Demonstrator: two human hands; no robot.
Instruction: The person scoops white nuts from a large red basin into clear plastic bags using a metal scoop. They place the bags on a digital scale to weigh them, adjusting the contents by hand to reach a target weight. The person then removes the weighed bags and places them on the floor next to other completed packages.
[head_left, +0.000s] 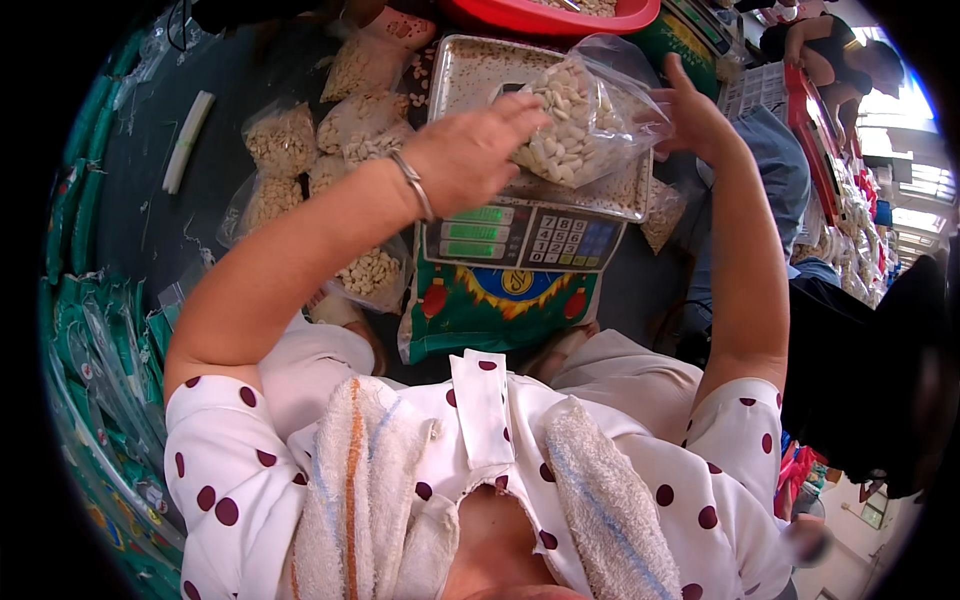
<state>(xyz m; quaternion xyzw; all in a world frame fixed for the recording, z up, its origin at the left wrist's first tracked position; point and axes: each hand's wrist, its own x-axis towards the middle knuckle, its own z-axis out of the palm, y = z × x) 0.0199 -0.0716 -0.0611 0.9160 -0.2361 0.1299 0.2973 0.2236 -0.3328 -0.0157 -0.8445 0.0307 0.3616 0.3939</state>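
A clear plastic bag (574, 131) of pale, flat seeds or beans leans on the metal pan (465, 82) of a digital scale (525, 232). Its loose, unfilled mouth points right. My left hand (476, 154), with a metal bangle at the wrist, reaches to the bag's left side; its fingertips overlap the bag and their hold is unclear. At the mouth, my right hand (690, 116) has its thumb spread away, with the other fingers against or behind the clear film. Green lit displays (476, 231) and a keypad (559, 236) face me.
Several filled bags (281, 142) lie left of the scale. Beyond it stands a red basin (555, 19) of seeds. A green printed sack (502, 307) lies below the scale's keypad. Green packaging (105, 360) is piled at far left. Another person (825, 52) is at upper right.
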